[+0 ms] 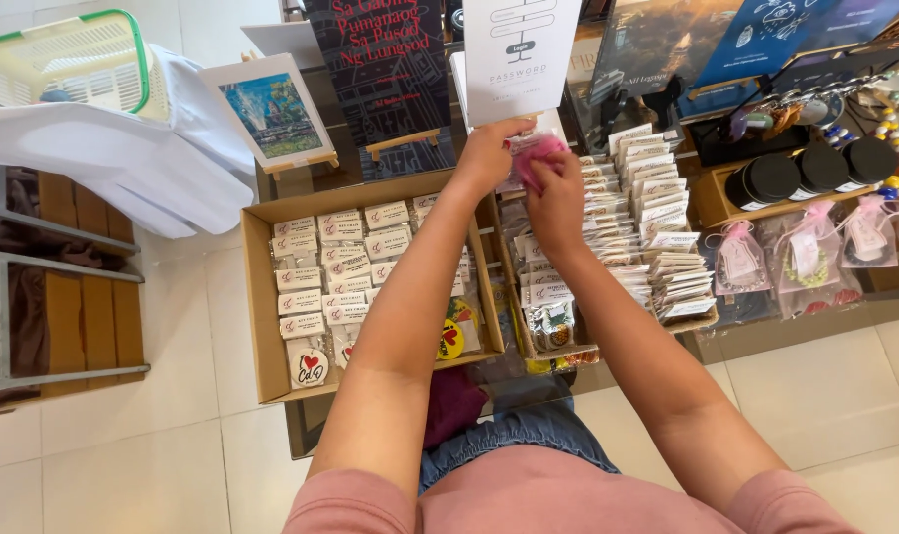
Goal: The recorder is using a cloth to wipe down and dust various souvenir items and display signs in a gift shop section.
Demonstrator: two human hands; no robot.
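Both hands, the left hand [486, 153] and right hand [556, 193], pinch a small pink pouch [537, 155] above the rows of carded packets [657, 222] on the counter [311, 420]. The pouch looks soft, sheer and crumpled, partly hidden by fingers. A slip could likely drop it among the packets, or an elbow could nudge the cardboard tray [264, 336].

The small pink pouch [537, 154] is a soft, sheer bag of bright pink fabric, crumpled and bunched rather than flat. It is raised off the display, pinched from 2 sides, toward 12 o'clock in the view. It sits just over the upright rows of carded packets, partly hidden by fingers.
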